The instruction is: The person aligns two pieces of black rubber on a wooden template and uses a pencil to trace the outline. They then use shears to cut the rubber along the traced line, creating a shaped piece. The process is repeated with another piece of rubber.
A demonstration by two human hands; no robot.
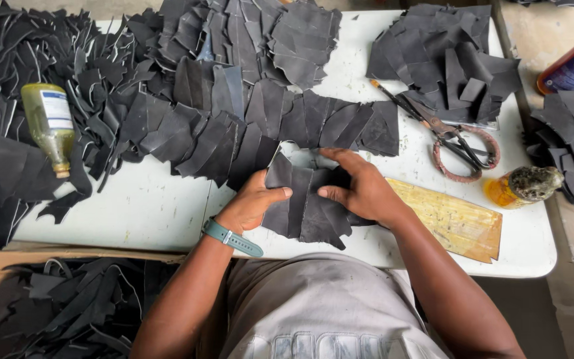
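Both hands hold a small stack of black leather pieces (303, 203) at the near edge of a white table (147, 206). My left hand (252, 201), with a teal watch on its wrist, presses its thumb on the stack's left side. On the stack's right side rests my right hand (360, 187), fingers spread over the top edge. Just behind the stack a long row of overlapping black leather pieces (254, 129) stretches across the table.
Heaps of black leather scraps (8, 133) cover the left and far side; another pile (446, 56) sits far right. A yellowish bottle (49, 126) lies left. Scissors (450, 136), a glue-caked orange bottle (523, 186) and a stained wooden board (453, 219) lie right. A cardboard box of scraps (61, 302) stands below left.
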